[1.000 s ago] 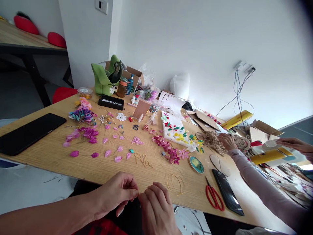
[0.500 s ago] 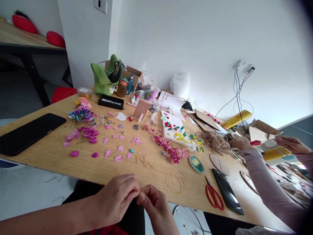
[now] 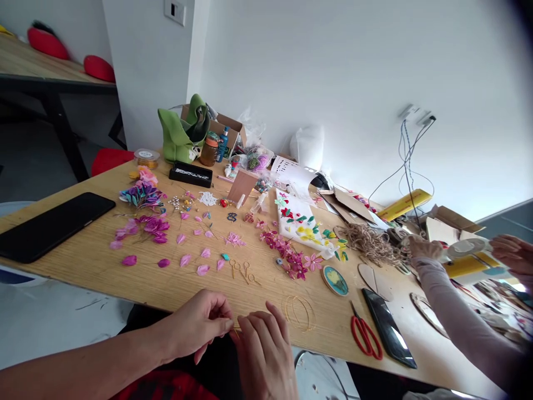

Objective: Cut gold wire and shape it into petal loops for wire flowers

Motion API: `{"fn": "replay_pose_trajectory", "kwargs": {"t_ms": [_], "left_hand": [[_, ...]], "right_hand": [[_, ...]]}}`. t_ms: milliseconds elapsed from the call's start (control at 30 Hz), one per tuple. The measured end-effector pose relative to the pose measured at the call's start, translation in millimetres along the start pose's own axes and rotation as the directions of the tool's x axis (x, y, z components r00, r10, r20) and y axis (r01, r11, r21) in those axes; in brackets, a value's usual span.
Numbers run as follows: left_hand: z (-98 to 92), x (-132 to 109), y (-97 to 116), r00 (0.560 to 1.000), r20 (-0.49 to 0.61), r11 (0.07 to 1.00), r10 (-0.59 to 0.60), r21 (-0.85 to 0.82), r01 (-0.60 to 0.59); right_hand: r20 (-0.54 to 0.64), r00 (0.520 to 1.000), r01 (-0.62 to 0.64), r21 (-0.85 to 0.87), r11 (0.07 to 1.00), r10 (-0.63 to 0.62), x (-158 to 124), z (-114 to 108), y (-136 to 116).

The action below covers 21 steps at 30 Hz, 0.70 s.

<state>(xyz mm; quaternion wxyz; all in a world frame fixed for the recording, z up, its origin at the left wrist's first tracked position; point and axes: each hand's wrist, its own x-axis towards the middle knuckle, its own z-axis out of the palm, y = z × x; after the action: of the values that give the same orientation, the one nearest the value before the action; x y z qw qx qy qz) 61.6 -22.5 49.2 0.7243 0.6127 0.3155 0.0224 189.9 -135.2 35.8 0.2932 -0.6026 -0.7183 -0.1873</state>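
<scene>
At the table's front edge my left hand [image 3: 204, 325] is closed, thumb and forefinger pinching a thin gold wire [image 3: 237, 331]. My right hand [image 3: 263, 350] meets it from the right, its back turned up and its fingers bent over the same wire; its thumb is hidden. Only a short bit of the wire shows between the two hands. Just right of them lies a loose coil of gold wire [image 3: 300, 314]. Beyond the hands are several small gold looped pieces [image 3: 244, 272] and scattered pink petals [image 3: 202, 270].
Red-handled scissors [image 3: 366, 336] and a phone [image 3: 389, 328] lie to the right. A black tablet-like slab [image 3: 54, 225] is at the left edge. Magenta flowers [image 3: 291, 258] and a round blue piece [image 3: 335, 279] sit mid-table. A co-worker's sleeved arm [image 3: 453, 322] reaches in from the right.
My right hand has turned over from a thumb-up pinch to back-up with fingers bent. My left fingers have opened out somewhat around the pinch. The co-worker's hands have moved slightly right.
</scene>
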Motion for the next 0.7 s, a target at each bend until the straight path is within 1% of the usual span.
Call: {"fn": "replay_pose_trajectory", "kwargs": {"t_ms": [100,167,233,300,333,367,400,433,467,500,533,567,600,633,667,700], "left_hand": [[0.3,0,-3,1.0,0.008,1.0,-0.008,0.024,0.007],[0.7,1,-6,1.0,0.023,0.999,0.007,0.032,-0.008],[1.4,0,-6,0.999,0.04,0.999,0.029,0.043,-0.031],[2.3,-3,-5,0.998,0.044,0.995,0.052,0.082,-0.056],[2.7,-5,-4,0.996,0.029,0.988,0.085,0.13,-0.088],[3.2,-7,-3,0.99,0.006,0.971,0.139,0.196,-0.137],[3.6,-9,-3,0.977,-0.018,0.94,0.214,0.276,-0.201],[4.2,-11,-3,0.952,-0.032,0.891,0.305,0.363,-0.273],[4.8,-12,-5,0.916,-0.029,0.826,0.4,0.445,-0.346],[5.4,-13,-7,0.876,-0.005,0.753,0.483,0.513,-0.412],[5.9,-13,-10,0.838,0.033,0.685,0.545,0.559,-0.467],[6.2,-13,-12,0.806,0.066,0.631,0.588,0.586,-0.508],[6.1,-12,-14,0.786,0.085,0.601,0.613,0.596,-0.533],[5.5,-10,-14,0.787,0.08,0.608,0.612,0.589,-0.532],[4.3,-9,-14,0.815,0.057,0.657,0.577,0.559,-0.505],[2.4,-7,-13,0.863,0.029,0.74,0.504,0.5,-0.449]], "right_hand": [[0.065,0.997,0.04,0.063,0.997,-0.044,1,-1,0],[0.091,0.993,0.062,0.105,0.993,-0.071,-1,-2,0],[0.112,0.992,0.043,0.143,0.989,-0.059,-3,-1,0],[0.129,0.992,-0.025,0.196,0.98,0.0,-7,-1,0],[0.14,0.989,-0.084,0.241,0.967,0.052,-10,-1,0],[0.155,0.98,-0.165,0.301,0.939,0.123,-12,-1,-1],[0.19,0.958,-0.273,0.374,0.886,0.215,-14,-1,-2],[0.263,0.913,-0.403,0.462,0.79,0.312,-15,-1,-2],[0.366,0.843,-0.537,0.549,0.64,0.393,-17,0,-3],[0.481,0.756,-0.652,0.615,0.444,0.444,-17,1,-3],[0.589,0.67,-0.724,0.652,0.224,0.453,-18,3,-4],[0.674,0.601,-0.752,0.659,0.018,0.431,-19,5,-4],[0.726,0.555,-0.745,0.651,-0.146,0.406,-19,7,-5],[0.748,0.53,-0.721,0.646,-0.252,0.4,-20,9,-5],[0.75,0.516,-0.697,0.648,-0.305,0.414,-21,11,-6],[0.745,0.508,-0.685,0.654,-0.321,0.433,-22,13,-7]]}}
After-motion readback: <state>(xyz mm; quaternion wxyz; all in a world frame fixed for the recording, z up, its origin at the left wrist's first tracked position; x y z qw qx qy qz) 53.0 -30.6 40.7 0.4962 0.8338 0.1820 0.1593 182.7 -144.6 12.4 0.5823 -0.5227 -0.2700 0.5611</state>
